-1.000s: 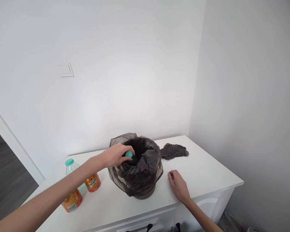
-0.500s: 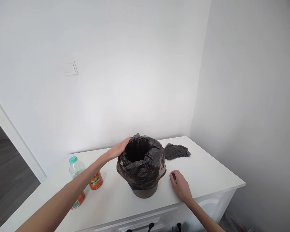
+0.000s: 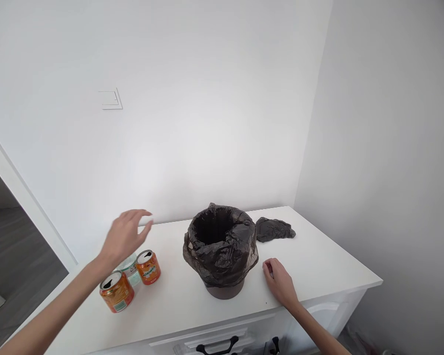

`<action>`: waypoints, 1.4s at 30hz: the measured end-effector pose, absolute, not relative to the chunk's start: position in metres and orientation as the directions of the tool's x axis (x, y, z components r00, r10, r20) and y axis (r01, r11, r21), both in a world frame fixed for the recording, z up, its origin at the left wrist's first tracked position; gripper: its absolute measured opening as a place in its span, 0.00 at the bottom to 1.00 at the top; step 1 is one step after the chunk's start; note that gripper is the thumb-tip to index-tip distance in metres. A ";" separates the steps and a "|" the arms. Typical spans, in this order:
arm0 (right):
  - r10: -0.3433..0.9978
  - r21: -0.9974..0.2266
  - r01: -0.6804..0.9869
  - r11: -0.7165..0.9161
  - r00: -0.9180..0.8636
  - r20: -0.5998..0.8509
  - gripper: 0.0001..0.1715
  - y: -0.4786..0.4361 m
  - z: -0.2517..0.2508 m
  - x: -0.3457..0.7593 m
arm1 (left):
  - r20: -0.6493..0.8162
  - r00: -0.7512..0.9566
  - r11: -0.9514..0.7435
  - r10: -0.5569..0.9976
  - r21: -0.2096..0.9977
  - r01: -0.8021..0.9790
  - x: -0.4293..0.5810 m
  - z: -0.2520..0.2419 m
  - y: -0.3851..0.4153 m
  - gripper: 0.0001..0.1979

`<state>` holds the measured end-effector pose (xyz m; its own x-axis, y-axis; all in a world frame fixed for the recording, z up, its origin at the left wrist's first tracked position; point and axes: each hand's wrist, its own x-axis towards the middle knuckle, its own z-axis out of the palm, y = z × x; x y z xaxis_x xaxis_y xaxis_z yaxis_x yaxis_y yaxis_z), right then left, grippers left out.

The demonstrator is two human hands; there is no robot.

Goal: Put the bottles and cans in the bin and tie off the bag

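Head camera, and here was the left hand (image 3: 125, 235) up in the air over the drinks, thumb and fingers spread wide apart, nothing between them! Just below and partly behind it stood a clear bottle (image 3: 130, 266) with a pale green label, its upper part hidden by the hand and wrist; whether skin touched plastic, you could not tell. Right beside it, upright on the white tabletop (image 3: 177, 310), stood an orange Mirinda can (image 3: 149, 272), and nearer the front a second orange can (image 3: 117, 297), both showing dark openings in their lids.

Over to the right hand (image 3: 280, 282): parked on the tabletop near the front edge, fingers curled inward, and whether they pressed on anything was hidden from view.

Between the hands stood the round bin (image 3: 225, 292), upright, and the lining there looked done: a black bin bag (image 3: 227, 261) sat inside with its top folded down over the rim. Outside the bin, and so not yet in it, were both cans and the bottle. A crumpled black bag (image 3: 275, 230) lay just beside the bin, toward the back. The bin's depths were too dark to show any contents.
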<state>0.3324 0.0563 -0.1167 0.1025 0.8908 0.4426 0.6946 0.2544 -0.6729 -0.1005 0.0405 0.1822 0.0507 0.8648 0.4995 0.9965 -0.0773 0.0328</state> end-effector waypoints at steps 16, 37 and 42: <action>0.904 -0.679 0.695 0.237 0.097 0.415 0.17 0.053 -0.114 0.331 | 0.413 -0.290 0.218 0.863 0.212 0.953 -0.165 0.173 0.002 0.27; 0.872 -0.638 0.725 0.257 0.110 0.477 0.15 0.061 -0.102 0.333 | 0.267 0.497 -0.563 0.826 0.347 0.750 0.060 0.198 0.022 0.26; 0.872 -0.623 0.741 0.251 0.107 0.478 0.14 0.060 -0.101 0.333 | 0.430 0.054 -0.202 0.901 0.307 0.930 -0.044 0.172 0.032 0.28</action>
<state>0.3332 0.0602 -0.1008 0.1072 0.8716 0.4783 0.7412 0.2506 -0.6228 -0.0445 0.0319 0.1716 0.0538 0.9011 0.4302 0.9301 -0.2020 0.3068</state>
